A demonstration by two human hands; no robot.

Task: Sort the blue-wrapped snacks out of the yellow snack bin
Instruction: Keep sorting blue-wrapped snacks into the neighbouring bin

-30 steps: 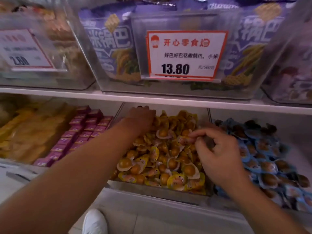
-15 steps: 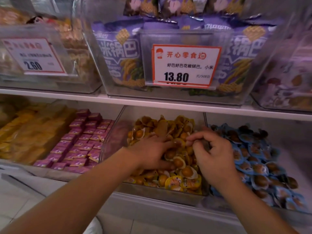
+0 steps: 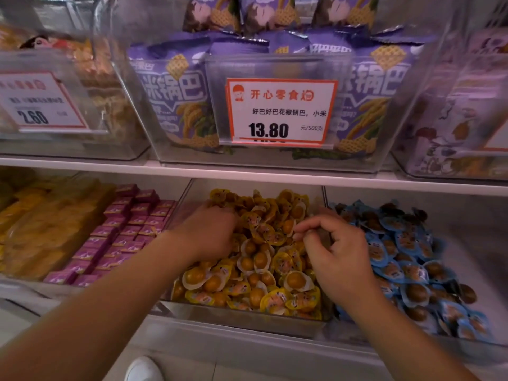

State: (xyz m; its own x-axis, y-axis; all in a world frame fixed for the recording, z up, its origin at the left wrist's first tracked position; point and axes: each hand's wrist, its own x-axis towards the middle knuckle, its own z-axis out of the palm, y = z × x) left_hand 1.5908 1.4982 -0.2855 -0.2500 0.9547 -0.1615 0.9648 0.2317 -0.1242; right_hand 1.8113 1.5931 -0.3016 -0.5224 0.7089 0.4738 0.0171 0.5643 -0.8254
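The yellow snack bin [image 3: 242, 317] is a clear tub on the lower shelf, heaped with yellow-wrapped egg snacks [image 3: 264, 273]. My left hand [image 3: 211, 232] is blurred and reaches into the pile's far left, where the packets bury its fingertips. Over the bin's right side my right hand [image 3: 338, 251] hovers with curled fingers, thumb and forefinger pinched together. A small greyish packet shows inside that grip; its colour is unclear. Blue-wrapped snacks [image 3: 406, 259] fill the neighbouring tub on the right. No blue wrapper shows among the yellow ones.
Purple boxes [image 3: 123, 235] and yellow packs [image 3: 46, 226] fill the tubs to the left. The white upper shelf edge [image 3: 247, 174] carries clear bins of purple bags [image 3: 176, 89] and a price card [image 3: 280, 111]. A white shoe [image 3: 143, 369] stands on the floor below.
My left hand has slid from the middle of the yellow pile to its far left. My right hand has stayed almost where it was. The view has shifted slightly.
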